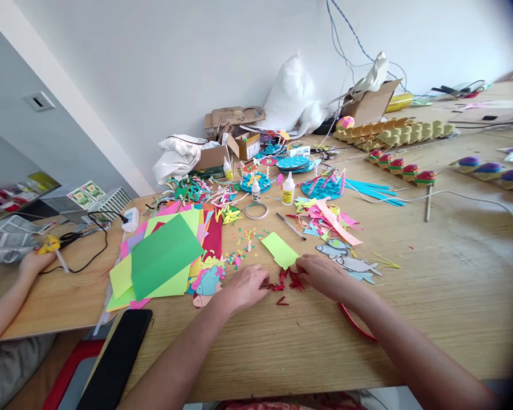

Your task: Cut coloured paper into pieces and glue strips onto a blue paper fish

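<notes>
My left hand rests low over the table, its fingers curled together on the left end of a small heap of red paper strips. From the other side my right hand reaches in, fingertips pinched at the strips' right end. A light green paper piece lies just beyond, its near corner close to my right fingertips. Small red scraps sit in front of the heap. To the right of my right hand are grey and blue paper fish; more paper fish lie left of my left hand.
Coloured paper sheets are stacked at left, near a black phone. Behind stand glue bottles, a tape roll and a pen. A red ring lies under my right forearm. Another person's hand is at far left.
</notes>
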`<state>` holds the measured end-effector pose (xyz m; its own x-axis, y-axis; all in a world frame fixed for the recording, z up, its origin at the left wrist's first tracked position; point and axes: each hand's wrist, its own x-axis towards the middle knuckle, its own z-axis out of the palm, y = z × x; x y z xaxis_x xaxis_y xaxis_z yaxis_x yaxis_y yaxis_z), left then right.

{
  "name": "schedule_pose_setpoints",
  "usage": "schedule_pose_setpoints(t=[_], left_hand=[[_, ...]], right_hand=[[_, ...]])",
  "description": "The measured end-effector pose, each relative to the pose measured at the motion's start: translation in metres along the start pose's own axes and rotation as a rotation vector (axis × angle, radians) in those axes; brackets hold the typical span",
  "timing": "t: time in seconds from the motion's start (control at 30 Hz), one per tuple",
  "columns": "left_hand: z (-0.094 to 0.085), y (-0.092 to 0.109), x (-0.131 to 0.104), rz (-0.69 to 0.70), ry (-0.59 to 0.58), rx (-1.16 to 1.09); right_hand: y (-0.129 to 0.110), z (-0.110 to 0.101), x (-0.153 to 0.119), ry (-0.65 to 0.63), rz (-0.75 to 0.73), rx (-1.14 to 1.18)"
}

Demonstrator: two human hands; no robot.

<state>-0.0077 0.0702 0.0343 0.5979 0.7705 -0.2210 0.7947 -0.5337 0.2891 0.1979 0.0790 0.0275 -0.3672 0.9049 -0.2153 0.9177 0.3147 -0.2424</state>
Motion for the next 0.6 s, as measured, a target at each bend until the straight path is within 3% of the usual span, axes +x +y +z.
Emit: schedule_pose_setpoints(t=[0.23,0.4,0.6], left_hand=[[0.007,0.0,-0.018,-0.05,-0.014,0.076],[0.017,0.004,-0.006,-0.063,0.076,0.002],[0.026,0.005,0.009,-0.049,0.165,-0.164]], right_hand=[[-0.003,0.006,-0.014,-0.032,0.028,0.084],[-0.016,0.016,-0.009,-0.016,0.036,0.125],[-0.03,0.013,-0.006,-0.012,-0.022,0.195]])
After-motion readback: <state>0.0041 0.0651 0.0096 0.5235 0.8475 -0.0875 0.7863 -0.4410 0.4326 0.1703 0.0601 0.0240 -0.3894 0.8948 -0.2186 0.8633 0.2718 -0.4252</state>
